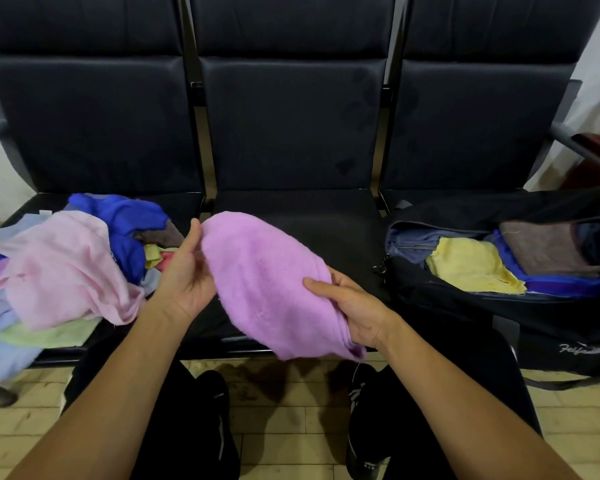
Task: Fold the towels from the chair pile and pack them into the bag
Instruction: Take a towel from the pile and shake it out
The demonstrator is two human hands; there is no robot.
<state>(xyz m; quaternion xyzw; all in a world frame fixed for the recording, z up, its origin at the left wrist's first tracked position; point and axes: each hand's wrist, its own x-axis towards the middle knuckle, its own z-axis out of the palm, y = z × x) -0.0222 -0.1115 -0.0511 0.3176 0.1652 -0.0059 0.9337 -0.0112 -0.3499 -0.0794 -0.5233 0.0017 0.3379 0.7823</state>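
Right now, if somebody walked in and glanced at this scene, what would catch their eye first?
Dead centre, a lilac towel held up over the middle seat, the left hand gripping its upper edge and the right hand its lower corner. On the left seat lies a jumbled towel pile of pink, blue and green. On the right seat an open black bag shows a folded yellow towel inside.

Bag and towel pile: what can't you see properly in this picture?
- Bag, head view: its right end is cut off by the picture edge; the yellow towel and brown towel hide what lies below.
- Towel pile: its left side is cut off; the top towels cover the lower ones.
- Purple towel: its underside is hidden, and both the left hand and right hand cover its edges.
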